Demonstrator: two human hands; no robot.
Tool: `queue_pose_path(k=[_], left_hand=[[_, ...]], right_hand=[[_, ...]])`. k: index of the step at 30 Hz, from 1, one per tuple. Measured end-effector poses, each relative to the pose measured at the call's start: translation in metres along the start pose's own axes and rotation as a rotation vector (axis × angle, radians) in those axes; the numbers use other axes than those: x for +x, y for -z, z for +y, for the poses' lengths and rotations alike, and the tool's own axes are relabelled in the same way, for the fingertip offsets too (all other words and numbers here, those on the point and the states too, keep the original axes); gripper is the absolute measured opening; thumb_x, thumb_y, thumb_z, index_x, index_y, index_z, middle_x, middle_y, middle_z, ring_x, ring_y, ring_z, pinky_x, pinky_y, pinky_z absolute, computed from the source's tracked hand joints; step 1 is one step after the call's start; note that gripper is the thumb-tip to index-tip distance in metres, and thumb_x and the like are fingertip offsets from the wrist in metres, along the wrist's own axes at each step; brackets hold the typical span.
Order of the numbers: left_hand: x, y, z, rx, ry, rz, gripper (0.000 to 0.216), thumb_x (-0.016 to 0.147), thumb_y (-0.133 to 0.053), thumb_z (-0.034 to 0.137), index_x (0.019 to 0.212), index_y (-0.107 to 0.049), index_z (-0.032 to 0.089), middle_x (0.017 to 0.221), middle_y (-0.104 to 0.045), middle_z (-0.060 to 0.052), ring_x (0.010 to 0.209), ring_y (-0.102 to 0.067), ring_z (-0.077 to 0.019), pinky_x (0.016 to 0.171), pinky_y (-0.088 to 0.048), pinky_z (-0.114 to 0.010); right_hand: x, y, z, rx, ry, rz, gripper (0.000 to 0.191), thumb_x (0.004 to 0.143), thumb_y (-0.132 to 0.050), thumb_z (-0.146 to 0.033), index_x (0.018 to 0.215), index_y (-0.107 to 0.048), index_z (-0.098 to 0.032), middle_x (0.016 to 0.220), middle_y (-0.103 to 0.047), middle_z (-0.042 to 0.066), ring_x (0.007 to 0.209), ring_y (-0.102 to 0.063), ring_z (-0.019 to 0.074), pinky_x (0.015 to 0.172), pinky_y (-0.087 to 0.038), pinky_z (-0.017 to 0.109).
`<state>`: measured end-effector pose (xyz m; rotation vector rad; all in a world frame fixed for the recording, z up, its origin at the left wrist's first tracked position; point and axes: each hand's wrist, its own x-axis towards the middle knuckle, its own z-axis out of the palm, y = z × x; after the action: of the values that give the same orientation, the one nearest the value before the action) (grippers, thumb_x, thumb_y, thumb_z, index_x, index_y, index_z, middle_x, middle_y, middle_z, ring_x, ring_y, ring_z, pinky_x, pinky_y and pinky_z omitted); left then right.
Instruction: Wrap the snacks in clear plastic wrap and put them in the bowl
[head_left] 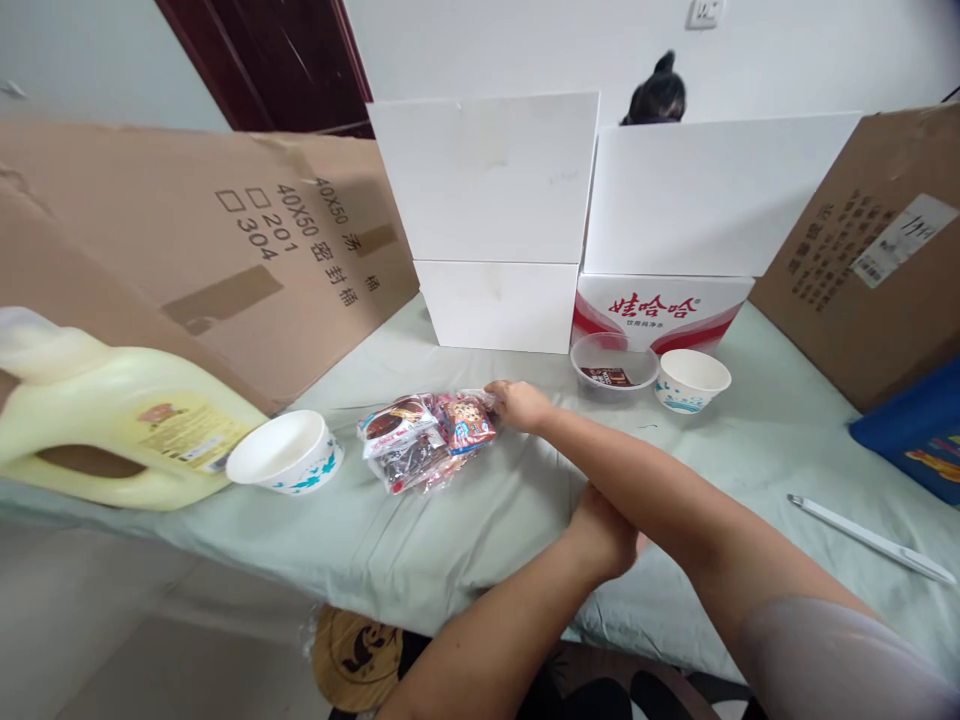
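My right hand (519, 405) reaches across to the left, its fingers closed on the right edge of a clear plastic bag of snacks (416, 440). Colourful small snack packets show through the plastic. My left hand (606, 535) is below my right forearm, by the front of the table. It looks curled closed; the forearm covers part of it, and anything inside is hidden. To the left of the bag stands a white paper bowl with a blue pattern (289, 455). A clear plastic bowl (615, 368) with a dark brown packet (607, 377) stands beyond my right hand.
A second paper bowl (691, 382) is beside the clear one. White boxes (487, 180) line the back, with brown cartons (225, 250) at both sides. A yellow jug (120, 420) stands left; a white pen (870, 535) and blue container (915, 430) lie right. A person's head (658, 95) shows behind the boxes.
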<state>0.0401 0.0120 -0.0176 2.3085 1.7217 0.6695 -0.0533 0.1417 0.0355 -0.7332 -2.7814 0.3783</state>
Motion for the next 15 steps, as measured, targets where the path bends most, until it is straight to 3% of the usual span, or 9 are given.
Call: queue_pose_path(k=[4,8,12,15], left_hand=[[-0.003,0.01,-0.003,0.002,-0.078,-0.012,0.029,0.082,-0.068,0.027,0.108,-0.066,0.014,0.112,-0.068,-0.014,0.11,-0.059,-0.0341,0.091,-0.052,-0.046],[-0.002,0.019,-0.001,-0.019,-0.037,0.05,0.01,0.087,-0.058,0.019,0.087,-0.067,0.014,0.091,-0.068,-0.01,0.091,-0.064,-0.0265,0.084,-0.054,-0.042],[-0.004,0.021,0.004,-0.058,-0.043,0.298,0.018,0.09,-0.051,0.016,0.103,-0.062,0.017,0.108,-0.063,-0.01,0.1,-0.061,-0.0228,0.089,-0.052,-0.037],[-0.002,0.014,0.003,0.04,-0.046,0.352,0.036,0.086,-0.057,0.016,0.122,-0.056,0.018,0.126,-0.057,-0.012,0.108,-0.057,-0.0271,0.091,-0.051,-0.042]], right_hand=[[-0.049,0.029,0.029,-0.061,-0.026,0.094,0.037,0.088,-0.048,-0.009,0.122,-0.061,-0.014,0.118,-0.068,0.014,0.108,-0.064,0.0247,0.093,-0.048,0.034],[-0.135,0.054,0.069,-0.128,-0.02,0.168,0.035,0.085,-0.046,-0.001,0.111,-0.066,-0.013,0.111,-0.069,0.014,0.108,-0.062,0.0244,0.095,-0.048,0.038],[-0.23,0.045,0.091,-0.18,0.219,0.279,0.029,0.092,-0.044,-0.009,0.109,-0.066,-0.016,0.109,-0.069,0.013,0.105,-0.063,0.0235,0.089,-0.054,0.041],[-0.279,0.035,0.091,-0.161,0.214,0.299,0.027,0.095,-0.043,-0.013,0.113,-0.064,-0.018,0.117,-0.067,0.012,0.109,-0.062,0.0211,0.09,-0.055,0.038]])
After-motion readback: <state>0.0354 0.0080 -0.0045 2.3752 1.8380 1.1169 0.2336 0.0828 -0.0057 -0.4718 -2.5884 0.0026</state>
